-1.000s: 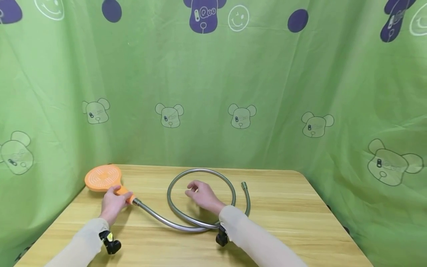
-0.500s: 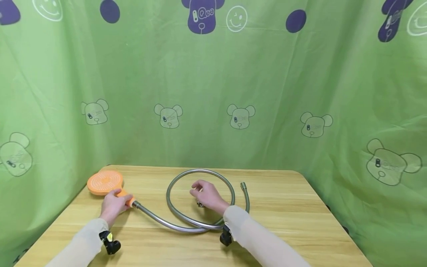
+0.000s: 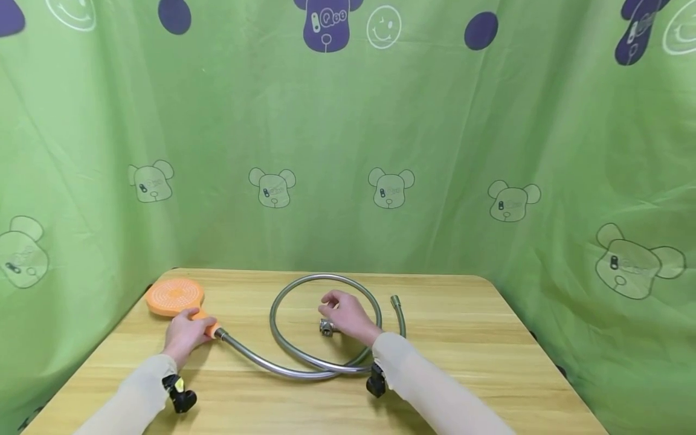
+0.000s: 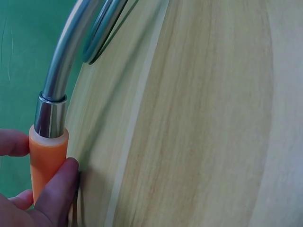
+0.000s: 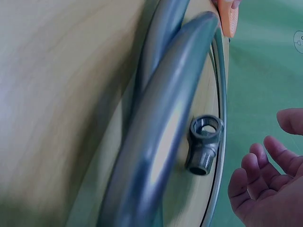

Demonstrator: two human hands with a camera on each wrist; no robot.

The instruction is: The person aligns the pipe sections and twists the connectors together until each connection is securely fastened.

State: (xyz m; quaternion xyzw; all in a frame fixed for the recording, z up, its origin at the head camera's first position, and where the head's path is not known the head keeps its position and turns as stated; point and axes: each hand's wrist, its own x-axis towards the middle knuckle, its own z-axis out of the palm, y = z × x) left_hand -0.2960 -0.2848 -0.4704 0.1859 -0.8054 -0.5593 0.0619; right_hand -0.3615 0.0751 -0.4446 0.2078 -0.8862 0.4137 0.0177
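On the left of the table lies an orange shower head [image 3: 175, 297]; its handle [image 4: 46, 161] is between the thumb and fingers of my left hand [image 3: 186, 335]. A silver shower hose [image 3: 258, 361] joins the handle through a metal collar [image 4: 50, 116] and runs right into a loop. My right hand [image 3: 348, 315] hovers over that loop with loosely curled fingers and holds nothing. Just under it, inside the loop, a small metal pipe fitting [image 5: 204, 144] with threaded openings rests on the wood, apart from the fingers. Part of the fitting is hidden by the hand in the head view.
The hose's free end [image 3: 396, 301] points toward the back, right of the loop. A pale wooden table [image 3: 478, 362] carries everything. Green patterned curtain [image 3: 337, 235] surrounds its back and sides. Small black cameras sit on both wrists.
My right hand has moved to the right, uncovering the metal pipe fitting. The shower head's round face has tipped down and shifted slightly right, with my left hand still on the handle.
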